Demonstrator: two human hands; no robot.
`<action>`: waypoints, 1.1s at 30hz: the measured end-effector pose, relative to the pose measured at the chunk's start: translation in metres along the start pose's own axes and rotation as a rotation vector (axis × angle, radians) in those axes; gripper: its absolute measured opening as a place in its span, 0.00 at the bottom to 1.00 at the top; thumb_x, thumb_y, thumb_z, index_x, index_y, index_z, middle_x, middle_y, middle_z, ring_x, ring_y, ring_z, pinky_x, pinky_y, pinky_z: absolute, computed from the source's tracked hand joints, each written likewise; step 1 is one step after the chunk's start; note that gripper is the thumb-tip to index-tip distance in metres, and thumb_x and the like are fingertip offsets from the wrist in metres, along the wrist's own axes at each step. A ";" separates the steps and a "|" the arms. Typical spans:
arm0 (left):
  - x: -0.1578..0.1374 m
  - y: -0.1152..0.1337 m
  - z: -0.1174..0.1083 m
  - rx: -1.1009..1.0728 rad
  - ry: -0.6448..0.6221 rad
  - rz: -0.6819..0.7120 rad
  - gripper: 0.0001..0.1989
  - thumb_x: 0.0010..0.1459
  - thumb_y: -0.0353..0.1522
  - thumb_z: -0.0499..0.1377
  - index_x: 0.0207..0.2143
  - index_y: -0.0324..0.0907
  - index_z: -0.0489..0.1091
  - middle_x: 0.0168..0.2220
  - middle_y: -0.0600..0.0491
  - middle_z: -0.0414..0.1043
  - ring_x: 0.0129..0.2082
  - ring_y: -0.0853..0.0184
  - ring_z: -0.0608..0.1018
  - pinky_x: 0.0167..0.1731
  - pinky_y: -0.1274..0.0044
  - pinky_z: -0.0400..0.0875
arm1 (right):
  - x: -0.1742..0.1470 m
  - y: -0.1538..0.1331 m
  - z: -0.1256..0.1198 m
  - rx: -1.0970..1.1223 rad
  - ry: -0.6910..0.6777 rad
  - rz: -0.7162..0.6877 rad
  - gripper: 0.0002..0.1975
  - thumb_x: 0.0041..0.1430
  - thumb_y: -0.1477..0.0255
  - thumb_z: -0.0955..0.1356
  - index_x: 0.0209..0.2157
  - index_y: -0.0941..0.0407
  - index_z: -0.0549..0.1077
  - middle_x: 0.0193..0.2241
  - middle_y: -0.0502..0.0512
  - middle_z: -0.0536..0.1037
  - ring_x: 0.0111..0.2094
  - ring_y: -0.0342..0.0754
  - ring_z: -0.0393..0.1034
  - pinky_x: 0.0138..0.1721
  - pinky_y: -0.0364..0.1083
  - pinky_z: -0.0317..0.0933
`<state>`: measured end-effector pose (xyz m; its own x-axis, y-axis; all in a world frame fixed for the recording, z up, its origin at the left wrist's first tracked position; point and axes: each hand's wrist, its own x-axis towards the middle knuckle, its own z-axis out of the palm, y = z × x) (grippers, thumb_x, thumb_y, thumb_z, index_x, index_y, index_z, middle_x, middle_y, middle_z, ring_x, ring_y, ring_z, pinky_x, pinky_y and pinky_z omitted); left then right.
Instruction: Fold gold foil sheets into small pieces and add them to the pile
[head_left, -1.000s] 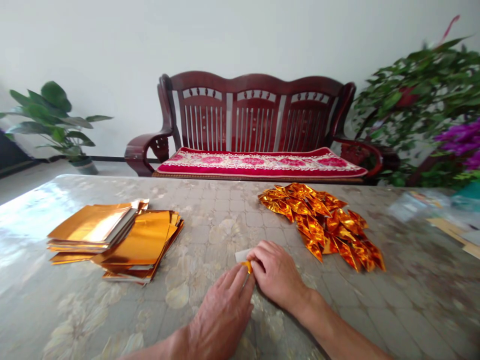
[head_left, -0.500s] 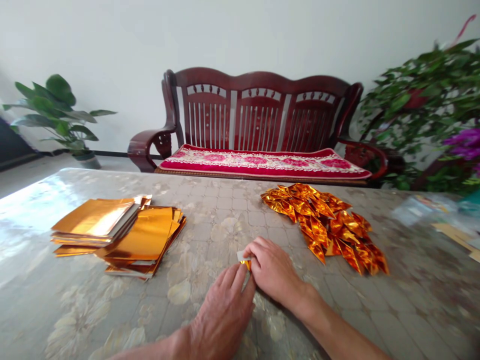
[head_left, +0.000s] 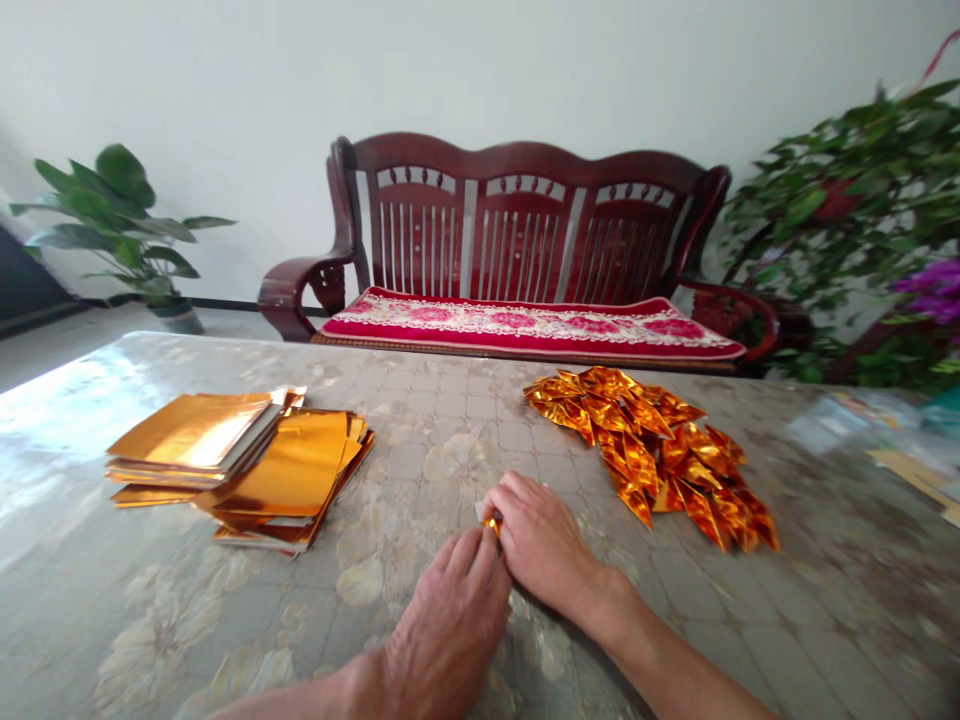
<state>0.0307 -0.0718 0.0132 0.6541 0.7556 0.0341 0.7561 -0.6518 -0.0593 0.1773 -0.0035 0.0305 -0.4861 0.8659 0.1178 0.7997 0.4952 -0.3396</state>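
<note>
Gold foil paper [head_left: 492, 524], a small piece with a pale backing, sits at the lower centre of the frame, mostly hidden between the two hands. Less of its pale edge [head_left: 480, 511] shows now than a second ago: the strip that stuck out past the right fingers is down to a sliver, which suggests the sheet is being tucked or rolled in tighter. The left hand [head_left: 452, 612] has its fingers close together, reaching forward and bent down onto the piece; the right hand [head_left: 536, 535] is curled nearly closed, fingertips holding the far side of it. Both thumbs are largely out of sight, so how hard they pinch I cannot tell. The stacked sheets [head_left: 300, 465] at the left of the frame have not changed; they are flat, square-cornered and thin, smooth and mirror-like on the gold faces, with matt grey-white edges between. Right of centre, the folded foil pieces [head_left: 652, 455] likewise lie as before, overlapping in a heap, pointed at the ends, creased and crinkled, glinting deep orange. Beneath everything, the table [head_left: 315, 590] has a glossy covering patterned with pale flowers and a lattice of lines.
</note>
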 end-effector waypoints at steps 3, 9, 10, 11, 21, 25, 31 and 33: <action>0.000 0.000 -0.001 -0.003 0.000 0.004 0.18 0.57 0.28 0.56 0.51 0.34 0.70 0.52 0.40 0.69 0.52 0.52 0.69 0.50 0.64 0.68 | -0.001 -0.001 0.001 -0.016 0.003 0.002 0.12 0.60 0.83 0.61 0.33 0.54 0.72 0.36 0.51 0.73 0.39 0.47 0.67 0.40 0.45 0.55; 0.000 0.000 -0.001 -0.044 0.005 -0.029 0.20 0.59 0.28 0.55 0.54 0.37 0.67 0.53 0.40 0.68 0.53 0.54 0.69 0.52 0.63 0.65 | -0.001 -0.002 0.003 -0.098 0.013 0.063 0.09 0.60 0.81 0.63 0.32 0.54 0.71 0.35 0.53 0.74 0.38 0.48 0.67 0.39 0.46 0.54; 0.000 0.000 -0.001 -0.048 0.006 -0.029 0.20 0.59 0.28 0.55 0.54 0.37 0.67 0.53 0.40 0.68 0.53 0.54 0.68 0.52 0.63 0.65 | -0.001 -0.002 0.003 -0.109 0.010 0.065 0.09 0.59 0.81 0.63 0.31 0.54 0.71 0.35 0.53 0.74 0.38 0.49 0.67 0.39 0.46 0.54; -0.001 0.000 -0.001 -0.050 0.007 -0.028 0.20 0.59 0.28 0.55 0.54 0.37 0.67 0.53 0.40 0.68 0.54 0.53 0.68 0.52 0.63 0.65 | -0.001 -0.002 0.004 -0.119 0.007 0.065 0.09 0.59 0.81 0.63 0.31 0.54 0.71 0.35 0.53 0.74 0.38 0.49 0.67 0.39 0.46 0.54; 0.000 0.000 0.000 -0.059 0.047 -0.037 0.18 0.60 0.28 0.55 0.52 0.38 0.67 0.51 0.41 0.68 0.51 0.55 0.70 0.51 0.64 0.67 | -0.002 0.001 0.002 -0.055 0.043 0.056 0.10 0.57 0.82 0.62 0.30 0.54 0.70 0.34 0.51 0.73 0.38 0.45 0.66 0.39 0.44 0.53; 0.000 0.000 0.000 -0.054 0.063 -0.049 0.19 0.59 0.26 0.55 0.53 0.38 0.66 0.51 0.42 0.68 0.51 0.55 0.70 0.50 0.64 0.68 | -0.004 0.005 0.004 -0.021 0.100 0.038 0.10 0.55 0.83 0.62 0.29 0.54 0.70 0.33 0.50 0.72 0.37 0.45 0.66 0.39 0.43 0.53; 0.000 -0.002 -0.006 -0.014 0.069 -0.018 0.20 0.60 0.27 0.53 0.56 0.36 0.64 0.57 0.40 0.65 0.56 0.51 0.67 0.51 0.63 0.68 | -0.007 0.012 0.005 0.020 0.192 0.052 0.11 0.53 0.83 0.63 0.31 0.54 0.71 0.34 0.50 0.73 0.38 0.46 0.67 0.40 0.43 0.55; 0.000 -0.002 -0.008 -0.014 0.070 -0.022 0.20 0.62 0.27 0.52 0.56 0.37 0.64 0.58 0.41 0.65 0.56 0.51 0.67 0.51 0.63 0.68 | -0.009 0.014 0.002 0.039 0.228 0.082 0.11 0.54 0.83 0.63 0.33 0.54 0.71 0.35 0.50 0.74 0.38 0.45 0.69 0.39 0.43 0.55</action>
<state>0.0291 -0.0709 0.0211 0.6370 0.7638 0.1046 0.7702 -0.6363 -0.0441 0.1925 -0.0043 0.0229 -0.3247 0.8988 0.2945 0.8166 0.4236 -0.3921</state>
